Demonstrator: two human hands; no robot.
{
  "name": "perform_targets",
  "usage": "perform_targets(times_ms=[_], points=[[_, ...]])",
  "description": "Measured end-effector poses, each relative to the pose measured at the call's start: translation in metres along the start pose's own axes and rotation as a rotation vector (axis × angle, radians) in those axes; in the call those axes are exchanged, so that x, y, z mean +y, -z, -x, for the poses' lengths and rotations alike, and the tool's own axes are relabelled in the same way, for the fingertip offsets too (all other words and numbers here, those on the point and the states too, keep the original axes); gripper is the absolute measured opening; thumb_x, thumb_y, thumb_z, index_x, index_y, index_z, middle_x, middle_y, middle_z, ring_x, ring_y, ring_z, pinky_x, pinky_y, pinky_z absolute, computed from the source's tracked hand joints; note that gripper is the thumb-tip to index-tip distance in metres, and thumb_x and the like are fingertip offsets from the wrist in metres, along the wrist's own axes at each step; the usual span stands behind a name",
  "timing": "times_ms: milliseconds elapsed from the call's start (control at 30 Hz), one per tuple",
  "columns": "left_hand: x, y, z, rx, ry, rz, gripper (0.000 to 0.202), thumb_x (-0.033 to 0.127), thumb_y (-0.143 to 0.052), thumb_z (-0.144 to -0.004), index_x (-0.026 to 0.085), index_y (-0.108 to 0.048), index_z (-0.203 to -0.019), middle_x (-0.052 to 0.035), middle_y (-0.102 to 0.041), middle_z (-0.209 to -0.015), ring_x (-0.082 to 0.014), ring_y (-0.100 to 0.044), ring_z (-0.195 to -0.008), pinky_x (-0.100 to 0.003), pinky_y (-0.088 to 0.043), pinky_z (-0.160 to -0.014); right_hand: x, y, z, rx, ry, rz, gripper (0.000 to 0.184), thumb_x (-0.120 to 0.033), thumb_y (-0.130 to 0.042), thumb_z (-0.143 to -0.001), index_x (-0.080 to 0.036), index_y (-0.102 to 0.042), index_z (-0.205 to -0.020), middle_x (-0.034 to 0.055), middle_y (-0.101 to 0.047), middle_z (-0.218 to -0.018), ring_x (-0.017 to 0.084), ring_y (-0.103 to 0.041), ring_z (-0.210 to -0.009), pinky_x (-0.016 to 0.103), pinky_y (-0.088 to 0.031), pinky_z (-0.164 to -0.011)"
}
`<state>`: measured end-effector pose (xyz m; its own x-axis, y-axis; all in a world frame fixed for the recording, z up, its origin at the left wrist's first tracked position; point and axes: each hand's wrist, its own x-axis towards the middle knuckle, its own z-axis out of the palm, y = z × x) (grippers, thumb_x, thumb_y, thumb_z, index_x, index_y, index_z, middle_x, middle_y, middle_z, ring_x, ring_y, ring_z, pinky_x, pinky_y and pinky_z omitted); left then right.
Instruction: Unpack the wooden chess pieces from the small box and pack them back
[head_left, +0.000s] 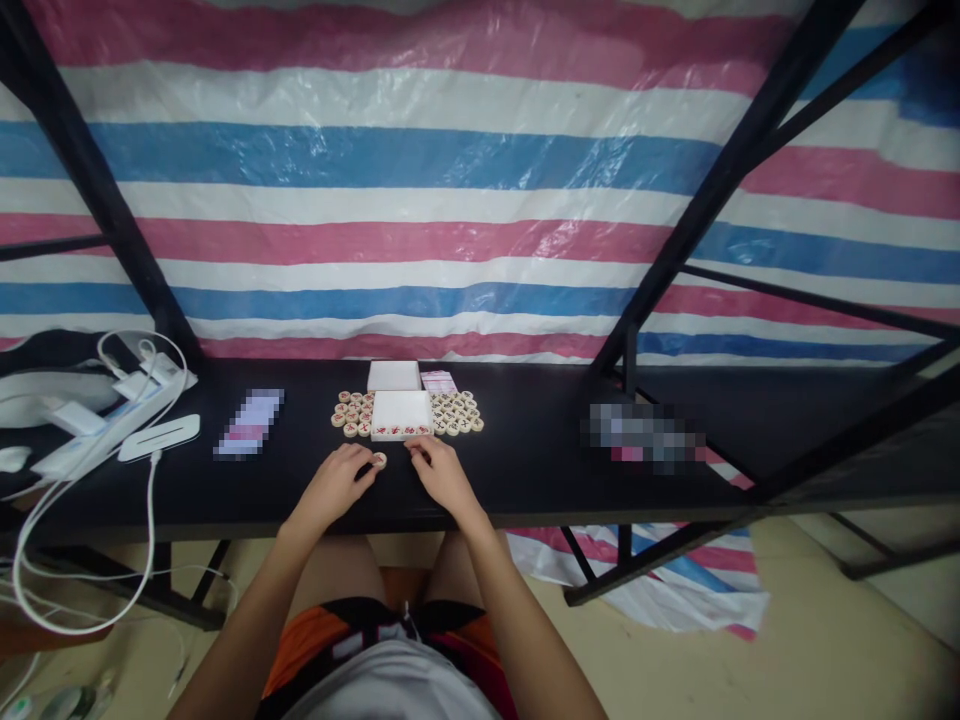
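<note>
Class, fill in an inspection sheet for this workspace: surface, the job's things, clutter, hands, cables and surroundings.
Surface: flat black tabletop.
Job's things: open white rectangular box, a row of red-marked round pieces along its near side; round cream pieces with red marks to its left, round cream pieces with dark marks to its right.
Clutter: white power strip at far left; pixelated rectangular object left, pixelated items right, neither identifiable.
Hands: left hand holds a single round cream piece; right hand by the box's near edge, contact unclear.
Cables: white cable looping over the front edge, left.
Surroundings: red, white and blue striped plastic sheet; black frame.
</note>
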<state>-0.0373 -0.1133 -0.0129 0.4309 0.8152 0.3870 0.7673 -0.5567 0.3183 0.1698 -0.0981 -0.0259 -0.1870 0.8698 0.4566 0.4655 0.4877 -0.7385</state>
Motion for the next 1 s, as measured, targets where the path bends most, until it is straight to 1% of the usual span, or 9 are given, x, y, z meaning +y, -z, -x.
perform_targets(times_ms=[100,167,233,333,500,667,800,900,1000], points=[[-0.022,0.013,0.012,0.071,0.143,-0.106,0.021,0.030,-0.045,-0.088,0.019,-0.062,-0.088,-0.0064,-0.063,-0.088,-0.0214,-0.057,-0.086,-0.034,-0.044,-0.080,-0.001,0.000,0.000,-0.008,-0.020,0.006,0.022,-0.015,-0.046,-0.083,-0.020,-0.066,-0.092,0.0031,-0.067,-0.090,0.015,-0.059,-0.079,0.028,-0.046,-0.078],[-0.036,0.022,0.015,0.082,0.225,-0.167,0.022,0.032,-0.044,-0.088,0.019,-0.061,-0.086,-0.0068,-0.062,-0.087,-0.0221,-0.057,-0.086,-0.034,-0.044,-0.080,-0.001,0.000,0.000,-0.010,-0.029,0.012,0.022,-0.016,-0.047,-0.083,-0.020,-0.066,-0.091,0.0031,-0.066,-0.089,0.015,-0.059,-0.077,0.027,-0.046,-0.077],[-0.047,0.028,0.011,0.076,0.280,-0.203,0.021,0.032,-0.044,-0.087,0.019,-0.060,-0.085,-0.0067,-0.062,-0.088,-0.0218,-0.057,-0.086,-0.033,-0.044,-0.080,-0.001,0.000,0.000,-0.009,-0.035,0.012,0.022,-0.016,-0.047,-0.083,-0.020,-0.066,-0.091,0.0031,-0.066,-0.088,0.015,-0.059,-0.078,0.027,-0.046,-0.077],[-0.053,0.031,0.000,0.055,0.321,-0.225,0.018,0.028,-0.044,-0.086,0.020,-0.059,-0.085,-0.0062,-0.062,-0.090,-0.0214,-0.058,-0.087,-0.031,-0.044,-0.079,-0.001,0.000,0.000,-0.009,-0.036,0.007,0.022,-0.016,-0.046,-0.083,-0.020,-0.066,-0.092,0.0031,-0.066,-0.089,0.015,-0.059,-0.078,0.028,-0.046,-0.078],[-0.053,0.029,-0.013,0.032,0.340,-0.253,0.018,0.025,-0.044,-0.085,0.020,-0.060,-0.091,-0.0068,-0.064,-0.094,-0.0229,-0.058,-0.090,-0.032,-0.045,-0.079,-0.002,0.001,0.000,-0.007,-0.035,0.011,0.022,-0.016,-0.047,-0.083,-0.020,-0.066,-0.092,0.0028,-0.066,-0.088,0.015,-0.059,-0.078,0.028,-0.046,-0.078],[-0.051,0.028,-0.011,0.019,0.338,-0.289,0.022,0.027,-0.044,-0.086,0.020,-0.061,-0.099,-0.0070,-0.065,-0.098,-0.0237,-0.057,-0.093,-0.032,-0.045,-0.079,-0.002,0.001,0.000,-0.004,-0.040,0.007,0.022,-0.017,-0.046,-0.083,-0.021,-0.066,-0.091,0.0028,-0.067,-0.088,0.015,-0.060,-0.078,0.027,-0.046,-0.078],[-0.047,0.026,-0.007,0.053,0.340,-0.271,0.026,0.029,-0.043,-0.087,0.020,-0.060,-0.106,-0.0077,-0.065,-0.102,-0.0244,-0.057,-0.095,-0.033,-0.045,-0.080,-0.002,0.000,0.000,-0.005,-0.036,0.015,0.022,-0.017,-0.046,-0.083,-0.020,-0.066,-0.093,0.0033,-0.066,-0.089,0.015,-0.060,-0.079,0.027,-0.046,-0.078],[-0.039,0.024,-0.006,0.087,0.327,-0.229,0.026,0.029,-0.043,-0.087,0.019,-0.060,-0.105,-0.0083,-0.064,-0.105,-0.0245,-0.057,-0.098,-0.034,-0.045,-0.083,-0.003,0.000,0.001,-0.012,-0.028,0.034,0.022,-0.016,-0.047,-0.083,-0.019,-0.066,-0.093,0.0040,-0.066,-0.088,0.016,-0.059,-0.080,0.028,-0.046,-0.079],[-0.024,0.021,-0.008,0.133,0.299,-0.167,0.024,0.027,-0.044,-0.087,0.019,-0.061,-0.101,-0.0076,-0.065,-0.101,-0.0244,-0.057,-0.096,-0.034,-0.044,-0.083,-0.006,0.001,0.002,-0.024,-0.027,0.043,0.022,-0.016,-0.046,-0.084,-0.019,-0.066,-0.093,0.0038,-0.066,-0.089,0.016,-0.059,-0.082,0.029,-0.046,-0.080]])
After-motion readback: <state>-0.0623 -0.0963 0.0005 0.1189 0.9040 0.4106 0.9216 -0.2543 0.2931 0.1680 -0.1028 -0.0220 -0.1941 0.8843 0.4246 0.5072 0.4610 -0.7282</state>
